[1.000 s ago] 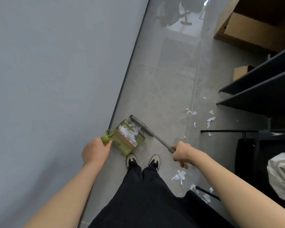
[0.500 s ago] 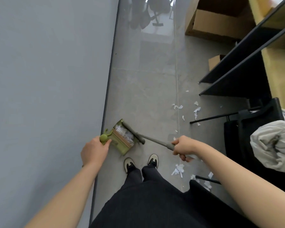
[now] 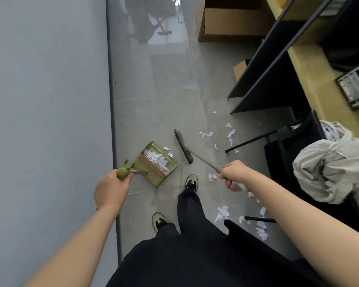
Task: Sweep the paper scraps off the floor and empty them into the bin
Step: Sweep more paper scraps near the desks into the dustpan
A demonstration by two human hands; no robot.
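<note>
Paper scraps [image 3: 156,158] in dustpan [image 3: 156,165], broom [image 3: 183,146] now drawn clear, fingers of both hands grasping handles

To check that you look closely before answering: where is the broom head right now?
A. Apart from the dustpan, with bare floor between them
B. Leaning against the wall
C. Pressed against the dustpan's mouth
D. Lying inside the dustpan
A: the broom head sits apart from the green dustpan, with a strip of bare grey floor between them.
</note>
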